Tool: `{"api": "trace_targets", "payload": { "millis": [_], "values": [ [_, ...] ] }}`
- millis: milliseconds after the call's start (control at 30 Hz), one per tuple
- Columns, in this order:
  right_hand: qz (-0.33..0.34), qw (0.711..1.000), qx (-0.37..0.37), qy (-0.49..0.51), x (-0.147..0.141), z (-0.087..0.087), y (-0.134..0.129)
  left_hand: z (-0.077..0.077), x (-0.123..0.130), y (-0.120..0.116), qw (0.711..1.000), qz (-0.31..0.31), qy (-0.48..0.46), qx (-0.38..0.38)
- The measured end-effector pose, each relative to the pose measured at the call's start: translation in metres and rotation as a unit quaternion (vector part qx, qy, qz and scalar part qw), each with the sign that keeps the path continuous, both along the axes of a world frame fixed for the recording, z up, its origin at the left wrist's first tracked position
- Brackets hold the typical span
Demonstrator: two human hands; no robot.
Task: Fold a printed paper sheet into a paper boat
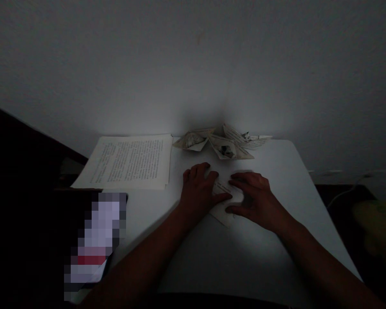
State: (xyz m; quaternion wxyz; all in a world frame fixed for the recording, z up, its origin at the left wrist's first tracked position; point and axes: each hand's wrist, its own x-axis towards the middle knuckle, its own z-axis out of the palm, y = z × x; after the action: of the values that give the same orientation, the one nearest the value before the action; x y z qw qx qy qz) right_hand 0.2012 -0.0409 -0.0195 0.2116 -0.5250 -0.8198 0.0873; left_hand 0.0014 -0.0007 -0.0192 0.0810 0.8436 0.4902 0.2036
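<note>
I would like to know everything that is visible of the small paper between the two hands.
The small paper is pale, with dark print near its middle and a plainer lower part ending in a corner towards the person. It lies roughly flat on the white table. The left hand covers its left part; the fingertips of the right hand are at its right side. Its full outline and folds are hidden or too dim.

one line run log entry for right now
left hand: on folded paper | right hand: at its edge | behind: folded paper boats
</note>
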Motion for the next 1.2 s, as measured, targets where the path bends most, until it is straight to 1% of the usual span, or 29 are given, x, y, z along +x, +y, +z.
{"api": "trace_targets", "payload": {
  "millis": [167,367,533,633,733,800,867,933,1000,1067,1133,1200],
  "values": [
    [-0.004,1.0,0.002,0.004,0.0,0.0,0.0,0.0,-0.001,0.003,0.998,-0.022,-0.055,-0.02],
    [-0.007,1.0,0.0,0.013,0.0,-0.001,0.0,-0.001,-0.001,0.006,0.988,-0.071,-0.117,-0.078],
    [-0.008,1.0,-0.003,0.019,0.0,-0.001,0.001,-0.003,-0.003,0.007,0.984,-0.068,-0.139,-0.086],
    [-0.009,0.999,-0.004,0.031,0.0,-0.001,0.002,-0.001,-0.004,0.006,0.974,-0.057,-0.19,-0.111],
    [-0.016,0.997,0.004,0.071,0.0,-0.001,0.002,0.004,-0.004,0.006,0.945,-0.029,-0.284,-0.157],
    [-0.036,0.991,0.012,0.127,0.0,0.0,0.002,0.008,-0.004,0.006,0.922,0.003,-0.343,-0.181],
    [-0.075,0.979,0.004,0.191,-0.002,0.001,0.001,0.01,-0.004,0.006,0.898,0.029,-0.389,-0.203],
    [-0.128,0.96,-0.022,0.25,-0.003,0.001,0.0,0.011,-0.004,0.006,0.874,0.04,-0.423,-0.236],
    [-0.171,0.936,-0.05,0.303,-0.004,0.001,-0.002,0.011,-0.004,0.005,0.849,0.035,-0.455,-0.267],
    [-0.193,0.916,-0.066,0.344,-0.005,0.001,-0.002,0.01,-0.004,0.006,0.825,0.018,-0.488,-0.283],
    [-0.203,0.908,-0.071,0.36,-0.006,0.001,-0.003,0.009,-0.004,0.006,0.811,-0.008,-0.515,-0.277],
    [-0.216,0.907,-0.063,0.356,-0.007,0.002,-0.003,0.008,-0.004,0.006,0.808,-0.037,-0.526,-0.262]
  ]
}}
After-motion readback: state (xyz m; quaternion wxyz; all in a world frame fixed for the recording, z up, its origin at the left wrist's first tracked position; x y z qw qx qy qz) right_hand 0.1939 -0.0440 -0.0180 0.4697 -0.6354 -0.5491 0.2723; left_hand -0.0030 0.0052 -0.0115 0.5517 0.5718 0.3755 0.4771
